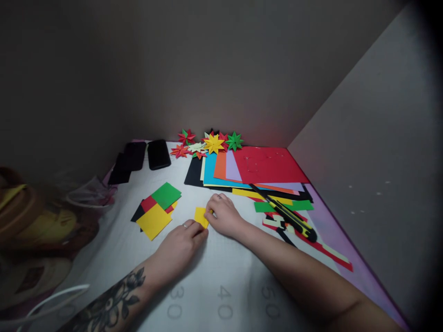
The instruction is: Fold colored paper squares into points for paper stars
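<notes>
A small yellow piece of paper (200, 215) lies on the white sheet between my two hands. My left hand (185, 242), with a ring on one finger, has its fingers closed at the paper's lower edge. From the right, my right hand (223, 214) has its curled fingers on the paper's right side, closed on it. Part of the paper is hidden under the fingers. Left of the hands lies a loose pile of paper squares, with a yellow square (154, 222) and a green square (166, 195) on top and red and black ones below.
Folded paper stars (214, 144) stand against the back wall. Coloured sheets, a red sheet (272, 166) uppermost, lie before them. A black-and-yellow utility knife (290, 216) rests on paper strips at right. A black phone (159, 154) is at back left, a clear plastic bag (92, 193) nearer.
</notes>
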`<state>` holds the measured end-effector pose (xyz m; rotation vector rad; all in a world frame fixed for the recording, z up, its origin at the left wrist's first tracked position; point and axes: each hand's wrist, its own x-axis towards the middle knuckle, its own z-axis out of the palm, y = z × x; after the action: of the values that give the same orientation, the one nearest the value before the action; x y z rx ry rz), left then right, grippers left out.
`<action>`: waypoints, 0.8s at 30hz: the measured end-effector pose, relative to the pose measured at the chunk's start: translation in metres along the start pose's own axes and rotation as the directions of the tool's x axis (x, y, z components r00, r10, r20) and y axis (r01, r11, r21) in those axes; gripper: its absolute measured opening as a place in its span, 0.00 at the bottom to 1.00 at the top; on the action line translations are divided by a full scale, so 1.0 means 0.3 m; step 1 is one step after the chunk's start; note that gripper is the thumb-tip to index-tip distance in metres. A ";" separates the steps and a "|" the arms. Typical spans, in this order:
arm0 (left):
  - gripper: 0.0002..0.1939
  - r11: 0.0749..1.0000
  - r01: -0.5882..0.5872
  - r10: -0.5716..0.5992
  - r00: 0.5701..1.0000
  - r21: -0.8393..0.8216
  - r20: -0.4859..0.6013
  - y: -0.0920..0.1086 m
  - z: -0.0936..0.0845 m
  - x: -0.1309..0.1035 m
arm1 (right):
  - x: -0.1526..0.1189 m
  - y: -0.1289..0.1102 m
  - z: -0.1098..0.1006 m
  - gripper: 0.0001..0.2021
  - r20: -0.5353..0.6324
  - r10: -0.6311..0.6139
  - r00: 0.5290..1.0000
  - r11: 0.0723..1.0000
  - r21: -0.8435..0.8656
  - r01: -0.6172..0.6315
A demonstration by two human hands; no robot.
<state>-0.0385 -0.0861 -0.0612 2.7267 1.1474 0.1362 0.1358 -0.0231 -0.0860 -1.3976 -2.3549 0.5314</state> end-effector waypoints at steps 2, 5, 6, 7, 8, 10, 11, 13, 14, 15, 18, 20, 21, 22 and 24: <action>0.14 0.999 -0.037 0.037 0.999 0.023 -0.004 0.000 0.008 0.000 | -0.004 -0.002 0.003 0.04 -0.003 0.004 1.000 1.000 -0.017 -0.004; 0.15 0.994 -0.075 0.075 0.997 0.082 0.001 0.006 0.014 0.000 | -0.009 -0.005 0.003 0.02 -0.013 0.017 1.000 0.999 -0.039 -0.018; 0.14 0.992 -0.074 0.073 0.997 0.103 0.013 0.010 0.012 0.000 | -0.010 -0.006 0.002 0.01 -0.022 0.032 0.999 0.998 -0.044 -0.033; 0.14 0.990 -0.071 0.067 0.997 0.121 0.030 0.015 0.008 0.000 | -0.010 -0.007 0.000 0.02 -0.033 0.051 0.998 0.997 -0.048 -0.053; 0.14 0.988 -0.068 0.061 0.997 0.138 0.050 0.021 0.001 0.000 | -0.009 -0.007 -0.002 0.03 -0.045 0.075 0.996 0.996 -0.050 -0.077; 0.12 0.983 -0.071 0.057 0.995 0.171 0.087 0.037 -0.015 0.000 | -0.007 -0.002 -0.006 0.04 -0.072 0.124 0.990 0.990 -0.055 -0.128; 0.12 0.980 -0.075 0.056 0.993 0.187 0.105 0.045 -0.023 0.000 | -0.004 0.002 -0.008 0.04 -0.086 0.140 0.986 0.988 -0.058 -0.146; 0.11 0.974 -0.081 0.051 0.989 0.214 0.141 0.062 -0.037 -0.001 | 0.000 0.013 -0.010 0.04 -0.117 0.159 0.980 0.984 -0.066 -0.168; 0.12 0.972 -0.079 0.045 0.987 0.223 0.156 0.069 -0.042 -0.001 | 0.000 0.020 -0.011 0.04 -0.137 0.165 0.977 0.982 -0.066 -0.175; 0.12 0.971 -0.074 0.035 0.985 0.229 0.169 0.075 -0.047 -0.002 | -0.001 0.027 -0.012 0.03 -0.161 0.162 0.973 0.983 -0.057 -0.173; 0.13 0.972 -0.046 0.000 0.981 0.231 0.194 0.086 -0.055 -0.004 | -0.019 0.048 -0.020 0.08 -0.252 0.021 0.967 0.999 0.033 -0.013; 0.13 0.972 -0.039 -0.010 0.978 0.230 0.208 0.088 -0.058 -0.006 | -0.043 0.057 -0.027 0.11 -0.260 -0.240 0.935 0.958 0.094 0.272; 0.14 0.972 -0.039 -0.011 0.977 0.231 0.212 0.089 -0.059 -0.006 | -0.055 0.061 -0.029 0.12 -0.228 -0.376 0.898 0.908 0.103 0.407; 0.13 0.971 -0.040 -0.012 0.977 0.234 0.214 0.090 -0.060 -0.007 | -0.067 0.064 -0.030 0.13 -0.191 -0.476 0.858 0.862 0.094 0.499; 0.13 0.972 -0.051 -0.003 0.974 0.231 0.226 0.092 -0.061 -0.010 | -0.084 0.069 -0.029 0.14 -0.141 -0.558 0.818 0.819 0.066 0.570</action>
<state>-0.0241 -0.1048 -0.0377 2.8644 1.1291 -0.3188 0.1670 -0.0351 -0.0912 -0.5982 -2.4398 0.3779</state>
